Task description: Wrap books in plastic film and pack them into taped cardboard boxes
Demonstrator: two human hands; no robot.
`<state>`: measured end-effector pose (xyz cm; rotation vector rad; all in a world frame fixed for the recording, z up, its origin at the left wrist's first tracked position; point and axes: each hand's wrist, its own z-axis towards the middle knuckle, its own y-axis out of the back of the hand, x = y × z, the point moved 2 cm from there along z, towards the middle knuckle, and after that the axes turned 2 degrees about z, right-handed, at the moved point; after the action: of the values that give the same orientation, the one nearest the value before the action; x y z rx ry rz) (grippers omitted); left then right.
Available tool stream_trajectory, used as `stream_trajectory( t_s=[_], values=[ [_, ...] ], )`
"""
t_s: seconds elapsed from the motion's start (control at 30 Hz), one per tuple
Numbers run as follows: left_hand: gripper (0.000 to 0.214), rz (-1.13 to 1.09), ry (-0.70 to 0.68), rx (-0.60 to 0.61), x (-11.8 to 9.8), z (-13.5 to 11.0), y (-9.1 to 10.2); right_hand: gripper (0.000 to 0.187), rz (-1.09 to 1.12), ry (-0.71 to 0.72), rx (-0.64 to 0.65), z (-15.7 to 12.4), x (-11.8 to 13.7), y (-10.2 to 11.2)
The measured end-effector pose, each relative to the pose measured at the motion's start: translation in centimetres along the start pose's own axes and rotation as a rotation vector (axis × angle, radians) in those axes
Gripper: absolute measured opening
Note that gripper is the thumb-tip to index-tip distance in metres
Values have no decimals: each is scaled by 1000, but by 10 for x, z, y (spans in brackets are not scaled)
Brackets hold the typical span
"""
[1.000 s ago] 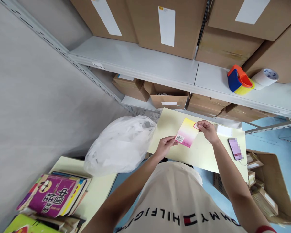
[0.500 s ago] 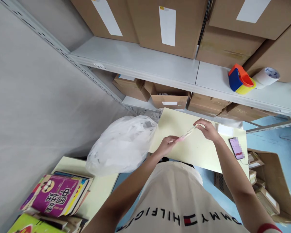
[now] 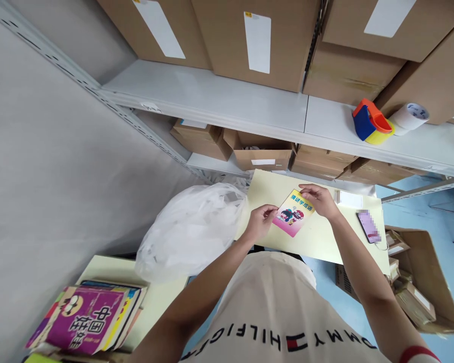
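Observation:
A small, thin book [image 3: 293,216] with a yellow and pink cover, Chinese characters and cartoon children faces up over the pale yellow table [image 3: 325,242]. My left hand [image 3: 262,220] pinches its left edge between thumb and fingers. Its upper right corner is gripped by my right hand [image 3: 318,198], whose fingers overlap the cover. Right of that hand lie a white box [image 3: 348,199] and a phone [image 3: 368,226] with a lit screen.
A large white plastic bag [image 3: 191,229] bulges left of the table. Stacked books [image 3: 87,317] lie lower left. Boxes fill the shelf [image 3: 212,101] ahead, which also bears a tape dispenser [image 3: 373,121] and tape rolls [image 3: 410,118]. An open carton [image 3: 433,272] stands at right.
The book was nearly edge-on and has been turned so that its front cover faces me. Both hands keep hold of it. The view has shifted slightly.

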<state>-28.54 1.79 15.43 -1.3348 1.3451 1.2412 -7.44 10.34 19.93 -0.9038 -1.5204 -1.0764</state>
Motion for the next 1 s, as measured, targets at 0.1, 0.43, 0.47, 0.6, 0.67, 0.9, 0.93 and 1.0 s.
stream_trajectory(
  t_s=[0.1,0.43,0.47,0.6,0.67,0.9,0.93,1.0],
  values=[
    [26,-72,77,-45,6,0,8,57,137,-65,-27,-10,-7,-4],
    [38,-275,258,-89,33,3,24,59,278,-320,-206,-53,-38,-62],
    [38,-272,260,-100,38,4,24,59,279,-330,-254,-53,-43,-66],
    [32,-177,220,-166,65,10,27,57,211,-422,-355,-46,-66,-83],
    [26,-105,203,-154,79,13,27,55,167,-474,-359,-39,-83,-89],
    [23,142,279,-136,134,31,19,45,63,-557,-336,-4,-161,-109],
    [24,178,307,-145,143,35,18,41,33,-566,-329,1,-172,-113],
    [24,261,348,-158,161,42,17,35,-28,-579,-306,9,-192,-120]
  ],
)
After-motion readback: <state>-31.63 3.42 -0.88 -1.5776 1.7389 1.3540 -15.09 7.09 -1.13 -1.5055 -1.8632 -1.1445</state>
